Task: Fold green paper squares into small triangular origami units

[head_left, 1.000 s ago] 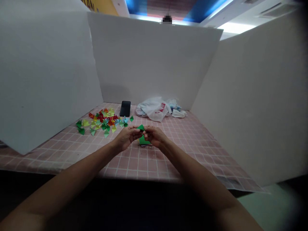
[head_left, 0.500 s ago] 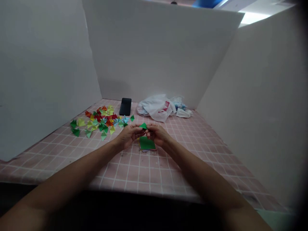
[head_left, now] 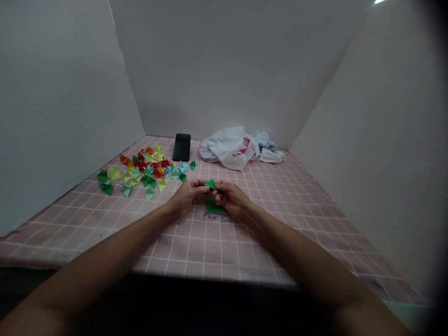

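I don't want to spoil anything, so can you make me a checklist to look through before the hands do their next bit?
1. Left hand gripping the folded green piece: ok.
2. Right hand gripping it too: ok.
3. Folds neat: cannot tell, too small and partly covered by fingers.
4. Paper stack close by: ok, just below the hands, green sheet on top.
5. Colourful folded pieces away from the fingers: ok, over to the left.
6. Phone out of the way: ok, farther back.

There are one left hand and one right hand, one green folded paper between them, one paper stack near, one phone far left, one large white bag and at least one smaller bundle far, three white panels, and over twenty overlapping folded shapes left.
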Motion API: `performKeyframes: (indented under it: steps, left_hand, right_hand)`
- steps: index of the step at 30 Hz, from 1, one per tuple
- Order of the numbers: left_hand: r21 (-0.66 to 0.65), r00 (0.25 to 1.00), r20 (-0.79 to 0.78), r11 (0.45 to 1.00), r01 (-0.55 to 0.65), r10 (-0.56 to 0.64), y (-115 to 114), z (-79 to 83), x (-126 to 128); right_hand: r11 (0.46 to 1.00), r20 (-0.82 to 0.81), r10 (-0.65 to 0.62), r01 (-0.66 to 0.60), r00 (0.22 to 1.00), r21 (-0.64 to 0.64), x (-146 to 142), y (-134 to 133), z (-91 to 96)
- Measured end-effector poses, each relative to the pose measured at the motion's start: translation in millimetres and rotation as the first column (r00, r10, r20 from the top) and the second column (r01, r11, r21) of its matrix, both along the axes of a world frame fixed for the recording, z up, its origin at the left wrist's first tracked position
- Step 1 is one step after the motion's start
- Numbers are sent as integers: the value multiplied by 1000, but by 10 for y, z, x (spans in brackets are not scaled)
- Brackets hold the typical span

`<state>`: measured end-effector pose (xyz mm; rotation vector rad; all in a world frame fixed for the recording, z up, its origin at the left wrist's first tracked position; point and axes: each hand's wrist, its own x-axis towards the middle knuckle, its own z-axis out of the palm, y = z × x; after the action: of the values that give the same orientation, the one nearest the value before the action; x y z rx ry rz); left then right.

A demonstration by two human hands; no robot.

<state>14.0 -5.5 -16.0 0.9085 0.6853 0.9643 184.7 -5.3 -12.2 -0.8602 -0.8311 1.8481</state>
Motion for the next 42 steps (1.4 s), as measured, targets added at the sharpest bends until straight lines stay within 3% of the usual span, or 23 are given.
performKeyframes:
  steps: [23,32,42]
  left_hand:
    - [34,999,-33,999,-16,17,-30,-35,-6]
    - [22,1000,14,1000,-3,3,-53,-10,3]
    - [7,1000,-4,1000,-28,28,-80,22,3]
  right_hand:
    - [1000,27,-28,28,999,-14,3,-74,30]
    - [990,67,-113,107,991,94,-36,-137,-3]
    - [964,169,-141,96,975,248,-56,-150,-27]
